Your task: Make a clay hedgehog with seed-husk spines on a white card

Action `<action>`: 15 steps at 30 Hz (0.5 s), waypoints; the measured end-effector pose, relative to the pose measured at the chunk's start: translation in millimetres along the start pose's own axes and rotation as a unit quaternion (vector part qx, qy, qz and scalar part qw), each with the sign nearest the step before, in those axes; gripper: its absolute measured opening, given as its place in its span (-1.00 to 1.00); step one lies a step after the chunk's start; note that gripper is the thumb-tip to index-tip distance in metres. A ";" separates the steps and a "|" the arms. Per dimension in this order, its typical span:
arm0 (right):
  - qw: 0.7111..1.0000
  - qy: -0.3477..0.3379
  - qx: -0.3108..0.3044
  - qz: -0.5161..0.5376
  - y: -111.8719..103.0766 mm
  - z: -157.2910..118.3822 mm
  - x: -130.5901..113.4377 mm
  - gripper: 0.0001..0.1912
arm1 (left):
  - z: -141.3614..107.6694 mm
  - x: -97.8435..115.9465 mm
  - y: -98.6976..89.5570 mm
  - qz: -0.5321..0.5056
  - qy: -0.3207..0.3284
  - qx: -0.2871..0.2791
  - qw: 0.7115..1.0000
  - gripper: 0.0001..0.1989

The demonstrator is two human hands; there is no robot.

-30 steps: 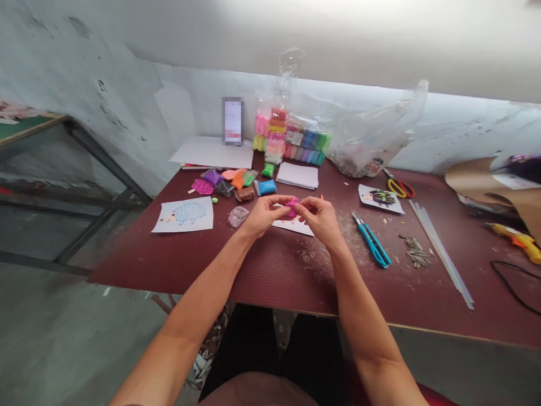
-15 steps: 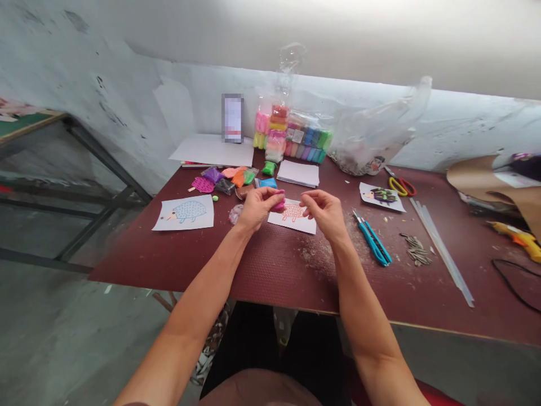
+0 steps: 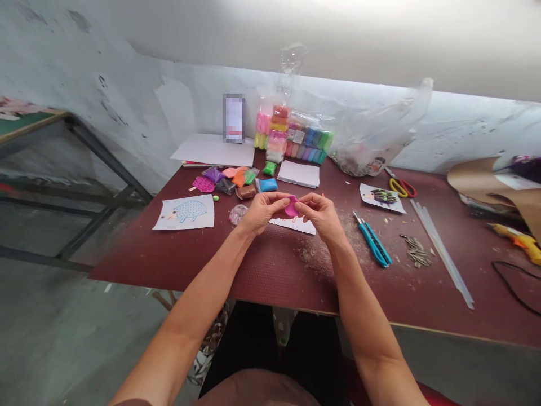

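A flattened piece of pink clay (image 3: 291,207) is pinched between both hands above the table. My left hand (image 3: 264,212) grips its left side, and my right hand (image 3: 319,212) holds its right edge with thumb and forefinger. Beneath the hands lies a white card (image 3: 302,226) with an orange drawing, mostly covered. Left of it is a card with a blue hedgehog drawing (image 3: 190,211). A clear crumpled wrapper (image 3: 238,214) rests beside my left hand.
Bagged clay (image 3: 245,192), a paper stack (image 3: 298,173) and clay packs (image 3: 308,138) stand behind the hands. To the right are a teal cutter (image 3: 374,242), scissors (image 3: 401,187), seeds (image 3: 417,251), glue sticks (image 3: 443,254) and a glue gun (image 3: 518,239).
My right hand has moved left and now grips the pink clay, which has shifted right and shows a broader face. Both hands now cover more of the orange drawing.
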State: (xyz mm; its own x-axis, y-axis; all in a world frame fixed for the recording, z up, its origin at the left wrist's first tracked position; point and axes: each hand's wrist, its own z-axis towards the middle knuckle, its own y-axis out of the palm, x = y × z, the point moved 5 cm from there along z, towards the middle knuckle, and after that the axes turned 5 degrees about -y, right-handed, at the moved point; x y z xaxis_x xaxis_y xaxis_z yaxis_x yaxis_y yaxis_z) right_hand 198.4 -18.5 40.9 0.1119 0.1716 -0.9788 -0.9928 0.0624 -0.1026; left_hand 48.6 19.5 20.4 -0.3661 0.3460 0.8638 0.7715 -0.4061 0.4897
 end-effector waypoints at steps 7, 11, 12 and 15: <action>0.975 -0.103 0.098 -0.169 -5.0 -3.7 -5.9 -0.73 | 1.1 -0.1 -3.2 0.015 0.003 0.008 1.000 -0.40; 0.979 -0.089 0.090 -0.163 -5.8 -4.3 -4.7 -0.68 | 2.0 -2.1 -1.1 0.041 0.010 -0.006 0.999 -0.44; 0.982 -0.080 0.082 -0.152 -5.9 -4.0 -4.1 -0.66 | 2.1 -2.1 -1.1 0.043 0.010 -0.009 0.999 -0.46; 0.990 -0.056 0.064 -0.115 -5.7 -2.8 -3.1 -0.58 | 1.5 -0.2 -2.9 0.047 0.010 -0.016 0.999 -0.53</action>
State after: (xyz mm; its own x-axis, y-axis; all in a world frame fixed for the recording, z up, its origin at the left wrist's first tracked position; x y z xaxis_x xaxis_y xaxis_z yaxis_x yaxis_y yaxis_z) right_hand 203.6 -22.2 44.0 0.3458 0.2462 -0.9054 -0.9277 0.2345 -0.2906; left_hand 47.2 21.8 18.6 -0.3028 0.2889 0.9082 0.7864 -0.4627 0.4093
